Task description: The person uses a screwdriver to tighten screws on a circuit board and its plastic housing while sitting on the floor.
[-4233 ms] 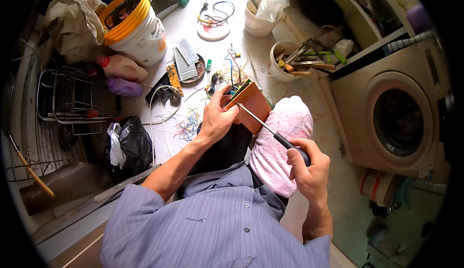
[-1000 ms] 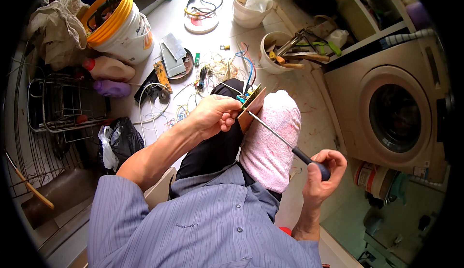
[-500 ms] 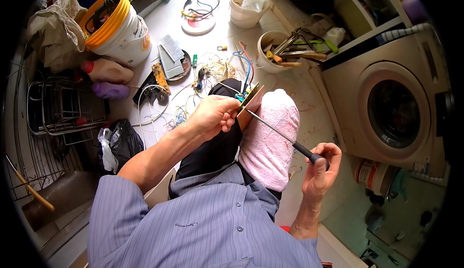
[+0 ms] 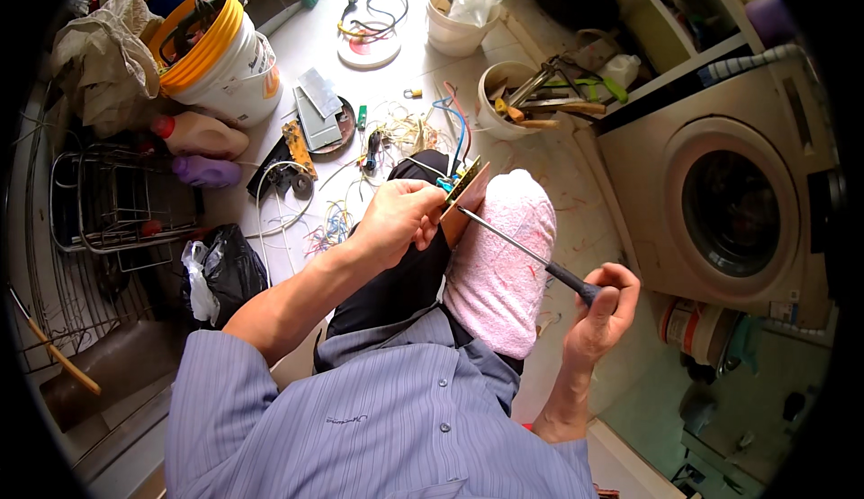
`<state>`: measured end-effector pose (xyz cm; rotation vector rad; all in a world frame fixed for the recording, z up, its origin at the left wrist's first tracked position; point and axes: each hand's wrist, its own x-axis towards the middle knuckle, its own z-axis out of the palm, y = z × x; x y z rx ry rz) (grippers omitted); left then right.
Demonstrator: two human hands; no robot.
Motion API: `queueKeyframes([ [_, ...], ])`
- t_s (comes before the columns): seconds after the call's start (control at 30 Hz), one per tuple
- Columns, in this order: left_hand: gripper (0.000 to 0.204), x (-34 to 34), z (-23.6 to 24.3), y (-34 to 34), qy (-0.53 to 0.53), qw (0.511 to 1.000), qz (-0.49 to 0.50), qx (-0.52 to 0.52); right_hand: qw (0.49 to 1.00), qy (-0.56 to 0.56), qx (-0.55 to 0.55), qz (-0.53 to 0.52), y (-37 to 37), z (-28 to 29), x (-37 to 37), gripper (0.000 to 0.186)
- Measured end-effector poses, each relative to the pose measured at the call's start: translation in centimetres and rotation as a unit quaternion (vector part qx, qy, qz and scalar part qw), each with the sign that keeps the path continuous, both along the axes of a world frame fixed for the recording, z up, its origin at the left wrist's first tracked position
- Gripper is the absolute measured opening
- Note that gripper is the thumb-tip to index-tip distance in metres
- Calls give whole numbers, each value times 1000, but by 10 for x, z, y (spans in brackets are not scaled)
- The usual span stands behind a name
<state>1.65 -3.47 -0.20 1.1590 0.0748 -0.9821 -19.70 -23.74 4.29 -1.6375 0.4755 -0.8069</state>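
Floor (image 4: 310, 44) glares near top; lower right dim; edges bowed.

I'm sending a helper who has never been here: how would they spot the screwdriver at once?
From the washing machine on the right, look left to the pink cloth over the person's leg. Slanting across it, handle in the right hand, tip at the brown board, is the screwdriver. Its straight metal shaft and black handle set it apart.
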Motion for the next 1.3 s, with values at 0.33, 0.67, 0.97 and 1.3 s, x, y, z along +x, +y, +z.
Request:
queueKeyframes([
  [0.33, 22, -4, -1, 1, -62, 998, -7, 22, 1000, -1, -8, 24, 6, 1, 3, 30],
  [0.67, 25, -8, -2, 1, -117, 992, -28, 45, 998, 19, -52, 29, 4, 1, 1, 36],
  [0.97, 23, -21, -6, -2, -192, 977, 62, 64, 998, 34, -37, -30, 17, 0, 2, 32],
  [1.3, 21, -24, -34, 6, -119, 983, 106, -89, 992, 55, 108, 36, -5, -12, -12, 38],
])
